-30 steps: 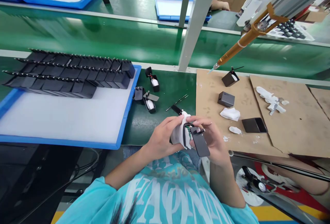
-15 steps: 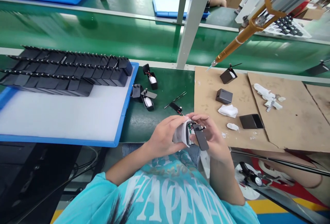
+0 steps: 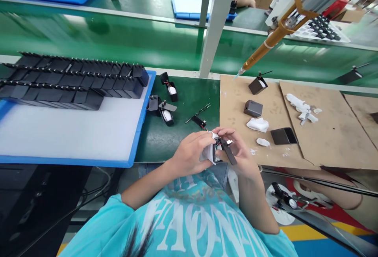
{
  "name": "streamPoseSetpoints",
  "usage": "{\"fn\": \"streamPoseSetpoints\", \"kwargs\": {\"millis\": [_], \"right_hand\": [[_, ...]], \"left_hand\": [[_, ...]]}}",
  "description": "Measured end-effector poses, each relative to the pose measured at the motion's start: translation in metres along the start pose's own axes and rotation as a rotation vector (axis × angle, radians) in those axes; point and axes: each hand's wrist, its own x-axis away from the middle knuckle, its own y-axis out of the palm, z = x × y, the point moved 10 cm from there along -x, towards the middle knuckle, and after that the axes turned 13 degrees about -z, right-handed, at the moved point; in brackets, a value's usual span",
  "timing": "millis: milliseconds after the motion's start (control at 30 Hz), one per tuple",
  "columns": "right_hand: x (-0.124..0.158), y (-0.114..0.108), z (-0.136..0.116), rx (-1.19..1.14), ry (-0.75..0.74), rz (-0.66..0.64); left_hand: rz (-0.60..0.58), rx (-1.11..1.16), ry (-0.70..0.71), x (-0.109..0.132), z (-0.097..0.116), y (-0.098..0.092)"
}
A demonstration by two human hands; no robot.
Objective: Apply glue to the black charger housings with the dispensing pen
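Observation:
Close to my body, my left hand (image 3: 189, 152) is wrapped around a small black box-shaped device with a white cloth (image 3: 207, 153) over its side. The device's open end (image 3: 217, 146) faces right and shows wires and a bit of green inside. My right hand (image 3: 244, 158) grips that same end, its fingers around a dark flat end piece (image 3: 229, 154) that hangs out at an angle. Just beyond my fingers lies a small black part (image 3: 198, 121) with wires, beside thin tweezers (image 3: 203, 109). How much of the device sits under the cloth is hidden.
Left, a blue-rimmed tray (image 3: 141, 127) carries rows of black boxes (image 3: 79, 79). Opened devices (image 3: 169, 87) lie beside it. On cardboard (image 3: 233, 111) at right are dark casings (image 3: 253, 108) and crumpled white cloths (image 3: 257, 124). An orange dispenser tool (image 3: 260, 54) hangs above.
The dark end piece has turned and now shows more of its narrow edge. Both hands keep their grip on the device. The whole view has shifted slightly.

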Motion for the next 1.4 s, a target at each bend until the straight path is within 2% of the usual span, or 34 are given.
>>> {"fn": "streamPoseSetpoints", "kwargs": {"millis": [167, 300, 400, 500, 633, 700, 800, 967, 1133, 1300, 1400], "right_hand": [[-0.003, -0.006, 0.009, -0.026, 0.016, 0.014], [0.000, -0.016, 0.002, -0.012, 0.046, 0.019], [0.009, -0.026, -0.012, -0.068, 0.003, 0.030], [0.022, -0.048, -0.020, -0.077, -0.064, 0.179], [0.032, -0.064, -0.005, -0.072, -0.074, 0.345], [0.033, -0.065, 0.006, -0.085, -0.062, 0.372], [0.035, -0.066, 0.017, -0.127, -0.068, 0.397], [0.040, -0.070, 0.021, -0.129, -0.077, 0.420], [0.039, -0.071, 0.027, -0.125, -0.048, 0.420], [0.037, -0.070, 0.033, -0.105, -0.011, 0.402], [0.039, -0.073, 0.036, -0.103, -0.003, 0.424]], "left_hand": [[-0.008, 0.030, -0.037, -0.001, -0.010, 0.010], [-0.066, 0.229, -0.255, -0.005, -0.038, 0.022], [-0.025, 0.635, -0.456, -0.004, -0.064, 0.028], [0.075, 1.146, -0.567, -0.004, -0.079, 0.034], [0.158, 1.599, -0.680, -0.011, -0.077, 0.043], [0.175, 1.744, -0.745, -0.015, -0.070, 0.048], [0.261, 1.895, -0.846, -0.016, -0.063, 0.053], [0.362, 2.014, -0.938, -0.016, -0.055, 0.060], [0.350, 2.026, -0.929, -0.023, -0.054, 0.063], [0.342, 1.956, -0.930, -0.025, -0.060, 0.067], [0.321, 1.786, -0.898, -0.021, -0.070, 0.070]]}}
